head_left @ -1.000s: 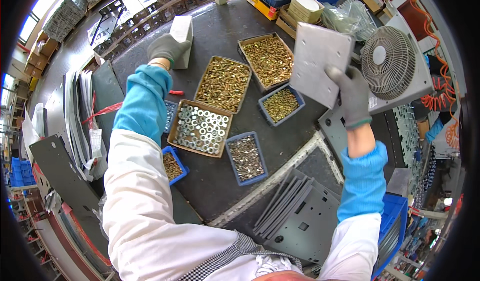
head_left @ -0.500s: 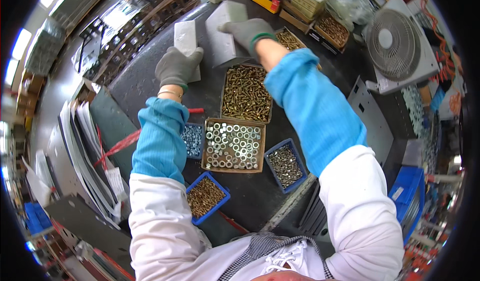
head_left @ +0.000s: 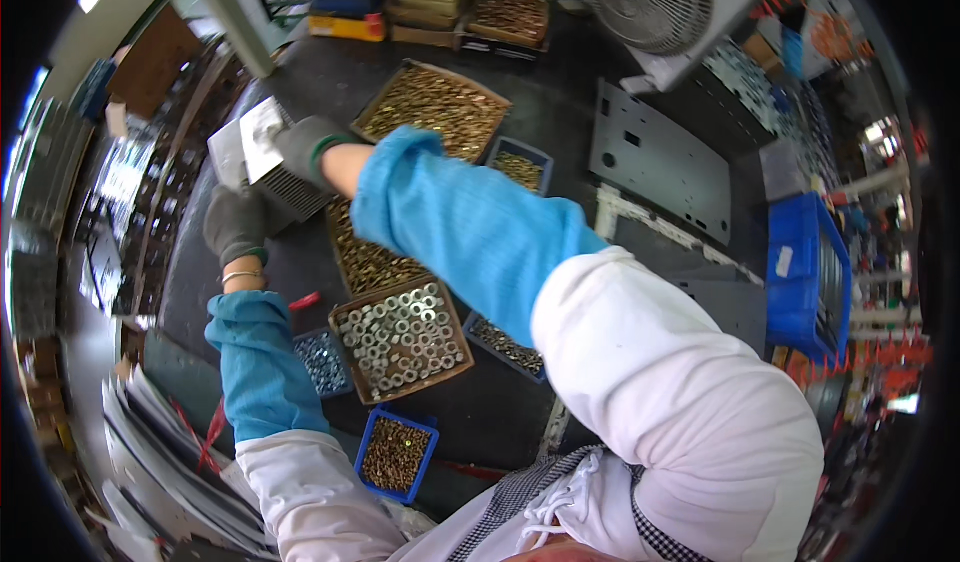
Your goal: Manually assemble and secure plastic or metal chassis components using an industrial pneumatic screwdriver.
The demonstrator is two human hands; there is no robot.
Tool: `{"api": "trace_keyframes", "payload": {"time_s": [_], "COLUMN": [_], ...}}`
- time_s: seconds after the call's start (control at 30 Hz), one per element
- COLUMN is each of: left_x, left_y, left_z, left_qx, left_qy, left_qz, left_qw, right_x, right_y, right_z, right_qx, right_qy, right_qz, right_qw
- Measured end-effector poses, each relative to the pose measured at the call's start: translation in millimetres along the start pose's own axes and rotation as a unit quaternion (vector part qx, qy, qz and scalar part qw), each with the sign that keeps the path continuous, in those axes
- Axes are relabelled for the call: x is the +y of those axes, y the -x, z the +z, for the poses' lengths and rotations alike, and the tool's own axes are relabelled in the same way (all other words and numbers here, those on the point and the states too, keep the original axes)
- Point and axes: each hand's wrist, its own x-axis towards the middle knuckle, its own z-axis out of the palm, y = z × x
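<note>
At the left of the dark table, both gloved hands are at light grey sheet-metal pieces. My right hand (head_left: 308,150), in a grey glove with a green cuff, reaches across and is closed at the edge of a bright white-looking metal piece (head_left: 264,134). My left hand (head_left: 237,224), gloved alike, has its fingers against the near end of a silver metal piece (head_left: 228,150) beside it. Under the right hand, a ridged side (head_left: 298,194) shows, like many thin edges stacked together. The gloves partly hide the fingertips.
Nearby sit a box of nuts (head_left: 400,340), a tray of brass-coloured screws (head_left: 440,107), and blue bins of small fasteners (head_left: 397,452). A fan (head_left: 655,7) stands at the back right. A flat grey panel (head_left: 660,157) lies right; a red-handled tool (head_left: 304,301) lies near my left forearm.
The view has swung, shifting the table's contents. My right hand has moved left with a metal piece, close to my left hand; the two pieces, apart before, now sit together.
</note>
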Motion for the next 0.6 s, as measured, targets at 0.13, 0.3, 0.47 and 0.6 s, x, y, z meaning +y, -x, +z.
{"api": "trace_keyframes", "payload": {"time_s": [0.13,0.3,0.47,0.6], "left_x": [-48,17,3,6], "left_y": [-74,-76,-98,-93], "left_z": [26,21,18,21], "left_qx": [0.016,-0.013,-0.048,-0.036], "left_qy": [-0.076,0.055,0.066,0.034], "left_qz": [0.100,0.120,0.134,0.137], "left_qw": [0.992,0.991,0.988,0.989], "right_x": [0,36,54,88], "right_y": [-19,-28,4,83], "right_z": [15,2,-9,-81], "right_qx": [-0.043,0.033,-0.043,-0.151], "right_qy": [-0.198,-0.067,-0.090,-0.083], "right_qz": [-0.056,-0.096,-0.125,-0.117], "right_qw": [0.978,0.993,0.987,0.978]}}
